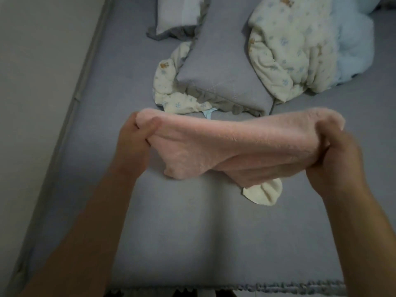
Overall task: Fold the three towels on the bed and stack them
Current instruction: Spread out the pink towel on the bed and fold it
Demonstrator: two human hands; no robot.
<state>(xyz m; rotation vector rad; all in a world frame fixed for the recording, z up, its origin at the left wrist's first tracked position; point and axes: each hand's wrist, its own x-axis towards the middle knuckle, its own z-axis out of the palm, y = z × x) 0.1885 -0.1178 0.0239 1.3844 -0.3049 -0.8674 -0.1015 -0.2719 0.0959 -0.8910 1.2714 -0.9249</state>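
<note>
We hold the pink towel [225,144] stretched above the bed [192,232], left hand [134,144] pinching one end, right hand [334,161] gripping the other; a cream towel [263,194] peeks out beneath, grey pillow [222,67] beyond.

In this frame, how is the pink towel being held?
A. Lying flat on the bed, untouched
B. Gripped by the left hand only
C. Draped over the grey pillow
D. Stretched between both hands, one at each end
D: the left hand and the right hand each grip one end of the pink towel, which spans between them above the bed.
</note>
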